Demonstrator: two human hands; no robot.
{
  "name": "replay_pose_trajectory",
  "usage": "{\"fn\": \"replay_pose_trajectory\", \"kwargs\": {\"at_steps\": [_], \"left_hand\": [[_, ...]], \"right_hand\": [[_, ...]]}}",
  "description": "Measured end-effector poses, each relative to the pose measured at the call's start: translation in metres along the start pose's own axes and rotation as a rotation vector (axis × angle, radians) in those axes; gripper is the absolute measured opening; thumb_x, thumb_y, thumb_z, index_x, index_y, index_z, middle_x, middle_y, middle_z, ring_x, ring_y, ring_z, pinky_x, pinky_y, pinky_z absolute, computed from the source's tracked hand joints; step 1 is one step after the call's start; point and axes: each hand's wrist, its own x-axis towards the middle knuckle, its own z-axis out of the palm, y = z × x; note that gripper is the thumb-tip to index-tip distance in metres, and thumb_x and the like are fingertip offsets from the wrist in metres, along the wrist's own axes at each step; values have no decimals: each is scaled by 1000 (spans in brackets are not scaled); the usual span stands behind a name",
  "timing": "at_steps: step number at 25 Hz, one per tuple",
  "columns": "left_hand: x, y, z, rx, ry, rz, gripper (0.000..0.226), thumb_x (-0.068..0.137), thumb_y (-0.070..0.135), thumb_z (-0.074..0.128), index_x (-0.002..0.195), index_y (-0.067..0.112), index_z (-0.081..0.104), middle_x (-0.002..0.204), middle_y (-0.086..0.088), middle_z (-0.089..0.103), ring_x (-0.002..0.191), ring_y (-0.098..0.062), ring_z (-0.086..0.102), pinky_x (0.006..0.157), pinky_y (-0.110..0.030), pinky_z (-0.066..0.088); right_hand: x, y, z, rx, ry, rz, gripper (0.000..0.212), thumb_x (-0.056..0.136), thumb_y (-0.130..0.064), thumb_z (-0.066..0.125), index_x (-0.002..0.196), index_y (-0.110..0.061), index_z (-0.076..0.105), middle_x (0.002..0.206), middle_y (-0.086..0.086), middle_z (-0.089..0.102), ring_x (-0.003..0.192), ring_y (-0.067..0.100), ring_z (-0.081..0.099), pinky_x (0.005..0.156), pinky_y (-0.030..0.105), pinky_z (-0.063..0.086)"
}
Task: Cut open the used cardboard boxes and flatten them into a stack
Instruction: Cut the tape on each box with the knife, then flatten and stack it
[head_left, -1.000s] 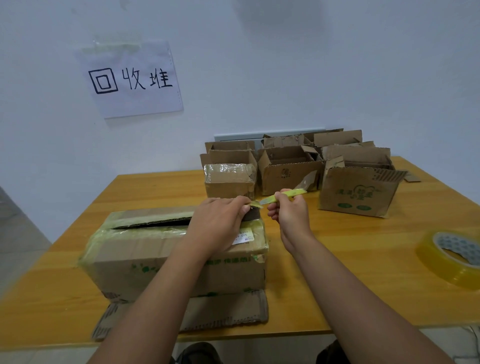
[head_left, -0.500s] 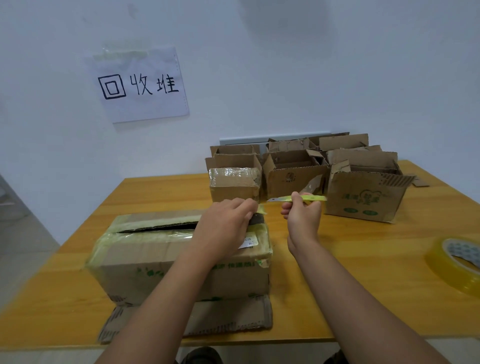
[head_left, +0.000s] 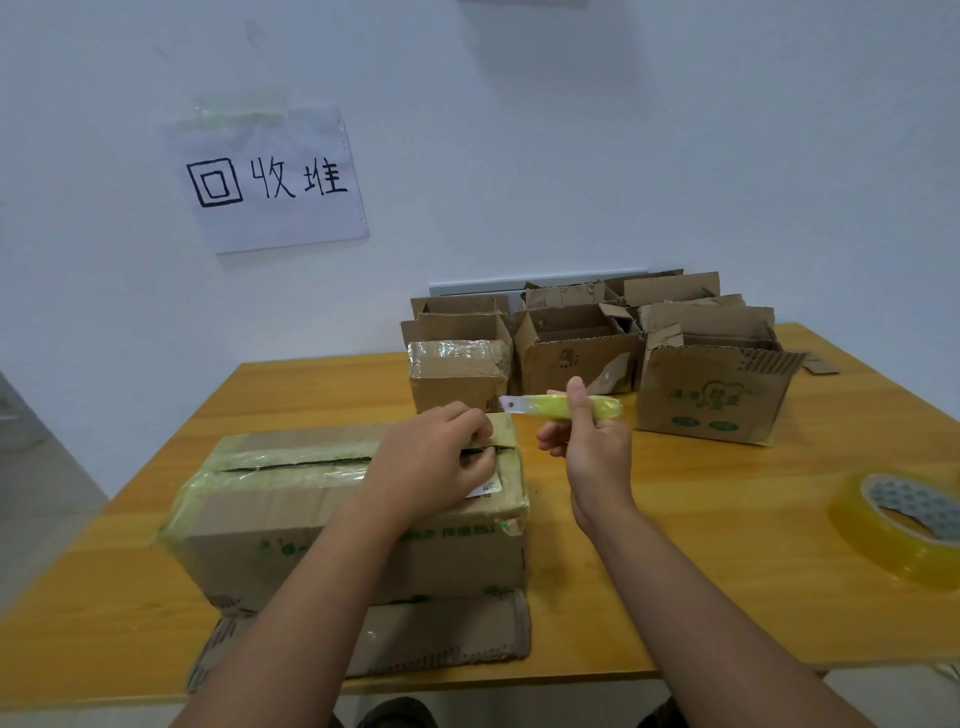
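A taped cardboard box (head_left: 291, 530) sits at the table's front left on a flattened piece of cardboard (head_left: 441, 636). Its top seam is slit along the middle. My left hand (head_left: 436, 462) rests on the box's right end, fingers curled at the flap edge by the seam. My right hand (head_left: 587, 447) holds a yellow-green box cutter (head_left: 561, 406) just right of the box, blade out and pointing left, above the table.
Several opened cardboard boxes (head_left: 587, 343) stand in a cluster at the back of the wooden table (head_left: 675, 545). A roll of clear tape (head_left: 904, 525) lies at the right edge. A paper sign (head_left: 270, 179) hangs on the wall.
My right hand has lifted the cutter up and away from the box's right end, turning it level. My left hand stays on the flap edge.
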Motion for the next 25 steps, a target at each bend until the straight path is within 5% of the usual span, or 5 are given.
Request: {"fn": "replay_pose_trajectory", "kwargs": {"at_steps": [5,10,18,25], "left_hand": [[-5,10,-2,13,-126,-85,37,88,69,41,92,32,44,87,15,54,74,-10,51,58,-29,42],[-19,18,1,99,47,-40,40,90,61,52,104,28,70,124,8,63,110,-16,58,82,-31,45],[-21,17,2,141,-67,-24,81,85,79,16,129,27,59,131,8,45,119,-11,39,98,-31,33],[-13,15,4,88,-99,-5,101,62,99,23,121,23,52,128,8,41,115,-10,34,99,-30,31]], "right_hand": [[-4,0,-24,121,-122,63,47,92,-51,55,67,-14,68,63,11,66,52,19,61,50,26,48],[-9,-1,-35,84,-335,18,42,89,-49,56,66,-17,71,65,14,66,54,21,60,51,27,48],[-12,-3,-35,92,-259,-3,43,87,-50,56,62,-19,73,63,12,66,56,21,62,57,33,51],[-17,0,-33,-5,-152,-28,47,99,-39,52,62,-22,75,64,12,69,56,21,65,57,31,52]]}}
